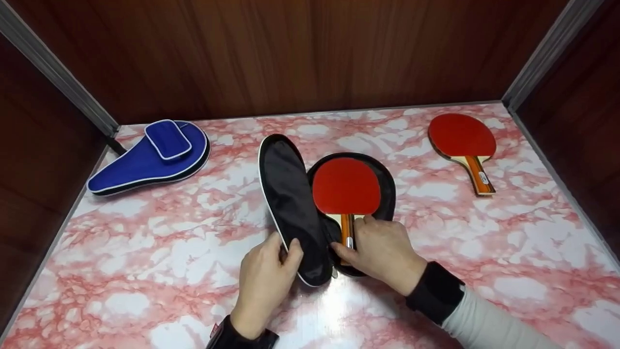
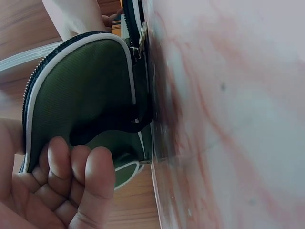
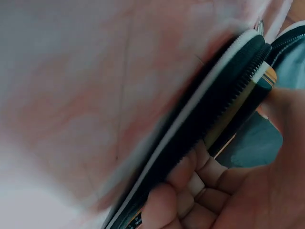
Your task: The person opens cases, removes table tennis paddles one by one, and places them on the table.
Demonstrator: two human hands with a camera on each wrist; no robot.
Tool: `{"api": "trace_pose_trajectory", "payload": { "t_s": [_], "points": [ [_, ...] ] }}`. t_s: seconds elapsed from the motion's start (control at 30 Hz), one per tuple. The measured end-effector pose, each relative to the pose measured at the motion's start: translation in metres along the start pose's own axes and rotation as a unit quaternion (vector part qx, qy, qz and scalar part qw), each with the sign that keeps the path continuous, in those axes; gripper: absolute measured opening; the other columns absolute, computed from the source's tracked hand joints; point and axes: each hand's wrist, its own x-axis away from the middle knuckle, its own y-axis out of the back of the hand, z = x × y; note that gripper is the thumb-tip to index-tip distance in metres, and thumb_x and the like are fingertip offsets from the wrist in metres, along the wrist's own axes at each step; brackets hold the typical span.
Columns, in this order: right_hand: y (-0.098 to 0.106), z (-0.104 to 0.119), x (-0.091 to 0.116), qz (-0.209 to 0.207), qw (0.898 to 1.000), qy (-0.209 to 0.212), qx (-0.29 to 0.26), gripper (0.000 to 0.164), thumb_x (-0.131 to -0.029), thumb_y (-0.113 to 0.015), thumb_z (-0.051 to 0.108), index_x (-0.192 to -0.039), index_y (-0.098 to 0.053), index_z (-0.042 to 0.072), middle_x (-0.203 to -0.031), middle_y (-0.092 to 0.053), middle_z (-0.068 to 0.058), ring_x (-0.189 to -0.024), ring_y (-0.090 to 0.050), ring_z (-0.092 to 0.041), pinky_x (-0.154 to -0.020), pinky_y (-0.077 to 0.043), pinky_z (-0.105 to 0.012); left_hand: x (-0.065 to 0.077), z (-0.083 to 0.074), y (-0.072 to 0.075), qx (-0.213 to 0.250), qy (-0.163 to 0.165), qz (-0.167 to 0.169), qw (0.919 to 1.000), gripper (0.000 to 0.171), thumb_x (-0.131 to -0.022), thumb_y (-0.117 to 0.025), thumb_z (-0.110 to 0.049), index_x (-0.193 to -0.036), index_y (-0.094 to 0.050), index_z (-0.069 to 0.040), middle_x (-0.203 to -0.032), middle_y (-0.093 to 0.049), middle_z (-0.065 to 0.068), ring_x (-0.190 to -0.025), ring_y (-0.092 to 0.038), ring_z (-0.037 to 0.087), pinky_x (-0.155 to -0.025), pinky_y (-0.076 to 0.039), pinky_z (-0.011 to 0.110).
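A zip-up paddle case lies unzipped in the middle of the table, its black-lined lid (image 1: 290, 208) standing tilted up on the left. In its lower half (image 1: 388, 186) sits a red table tennis paddle (image 1: 346, 186), handle toward me. My left hand (image 1: 266, 278) grips the lid's near left edge, thumb on the lining; the left wrist view shows curled fingers against the lid's green outside (image 2: 86, 76). With my right hand (image 1: 387, 247) I hold the paddle's handle, thumb on its left side. The right wrist view has curled fingers beside the case's zip edge (image 3: 233, 98).
A blue paddle case (image 1: 164, 167) with a small front pocket lies at the back left. Another red paddle (image 1: 462, 135) rests at the back right, handle toward me. Dark wood panels (image 1: 310, 58) wall in the marbled table (image 1: 160, 257) at the back and sides.
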Motion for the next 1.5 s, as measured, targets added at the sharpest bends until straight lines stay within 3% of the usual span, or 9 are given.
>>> {"api": "trace_pose_trajectory", "payload": {
  "t_s": [0.13,0.33,0.53,0.8,0.97,1.23,1.5],
  "points": [
    [0.002,0.0,-0.002,0.016,1.0,-0.003,-0.007,0.049,-0.09,-0.084,0.049,-0.086,-0.067,0.003,-0.073,-0.061,-0.009,-0.068,-0.069,-0.037,-0.058,-0.057,-0.053,0.001,-0.001,0.0,0.003,-0.004,-0.002,1.0,0.032,-0.099,-0.071,-0.021,-0.073,-0.053,-0.02,-0.06,-0.042,-0.011,-0.057,-0.057,0.024,-0.056,-0.046,0.045],
    [0.001,-0.002,0.001,-0.002,1.0,-0.003,0.002,0.04,-0.082,-0.085,0.038,-0.083,-0.065,0.003,-0.075,-0.061,-0.012,-0.067,-0.068,-0.036,-0.055,-0.056,-0.053,0.003,-0.001,-0.001,0.0,-0.012,-0.004,0.9999,0.034,-0.098,-0.072,-0.02,-0.072,-0.05,-0.02,-0.061,-0.041,-0.012,-0.056,-0.054,0.021,-0.055,-0.044,0.041],
    [0.0,-0.008,0.003,0.015,1.0,-0.009,-0.005,0.044,-0.081,-0.089,0.039,-0.086,-0.065,0.003,-0.076,-0.061,-0.011,-0.067,-0.068,-0.035,-0.056,-0.057,-0.052,0.003,-0.002,-0.001,-0.001,-0.019,-0.005,0.9998,0.035,-0.098,-0.073,-0.02,-0.071,-0.05,-0.02,-0.062,-0.041,-0.012,-0.056,-0.054,0.021,-0.055,-0.044,0.041],
    [0.006,-0.023,0.001,0.072,0.992,-0.037,-0.092,0.033,-0.088,-0.084,0.033,-0.088,-0.06,0.009,-0.075,-0.054,-0.002,-0.063,-0.059,-0.026,-0.06,-0.052,-0.047,0.003,-0.002,-0.001,-0.002,-0.02,-0.006,0.9998,0.034,-0.097,-0.073,-0.021,-0.072,-0.051,-0.02,-0.061,-0.042,-0.011,-0.057,-0.055,0.022,-0.056,-0.044,0.043],
    [0.013,-0.032,0.002,0.084,0.986,-0.055,-0.133,0.026,-0.093,-0.075,0.026,-0.095,-0.057,0.007,-0.07,-0.052,0.0,-0.058,-0.053,-0.02,-0.058,-0.049,-0.042,0.003,-0.004,-0.001,-0.003,-0.025,-0.004,0.9997,0.033,-0.097,-0.073,-0.021,-0.072,-0.051,-0.019,-0.062,-0.042,-0.011,-0.056,-0.055,0.022,-0.055,-0.044,0.042],
    [0.016,-0.043,0.01,0.065,0.988,-0.069,-0.119,0.023,-0.099,-0.069,0.022,-0.104,-0.054,0.006,-0.066,-0.05,0.0,-0.053,-0.05,-0.02,-0.052,-0.044,-0.042,0.003,-0.005,0.001,-0.001,-0.028,0.0,0.9996,0.035,-0.098,-0.073,-0.021,-0.071,-0.05,-0.021,-0.061,-0.041,-0.012,-0.057,-0.054,0.02,-0.056,-0.044,0.041],
    [0.012,-0.048,0.016,-0.013,0.997,-0.045,-0.066,0.028,-0.104,-0.076,0.023,-0.1,-0.054,0.006,-0.061,-0.047,0.0,-0.049,-0.054,-0.026,-0.048,-0.047,-0.047,0.003,-0.004,0.0,-0.003,-0.037,-0.006,0.9993,0.035,-0.098,-0.073,-0.021,-0.072,-0.05,-0.02,-0.061,-0.04,-0.012,-0.056,-0.053,0.02,-0.056,-0.044,0.041]
  ]
}}
